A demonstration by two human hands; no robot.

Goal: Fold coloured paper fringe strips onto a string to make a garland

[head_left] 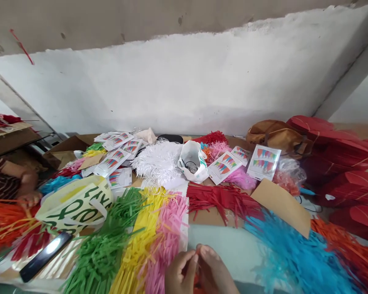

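A person's left hand [180, 272] and right hand [215, 271] meet over the near edge of a pale sheet [223, 241], the grip pressed tight at the fingertips [197, 250], pinching something too fine to make out. A scrap of orange paper [198, 283] shows just below. Pink fringe [167, 232], yellow fringe [138, 241] and green fringe [101, 253] lie left, blue fringe [294, 261] right. Packaged bunting cards [263, 162] sit far; a co-worker's hand [27, 190] works left.

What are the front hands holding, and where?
The left hand and right hand pinch a small orange strip; which part, I cannot tell.
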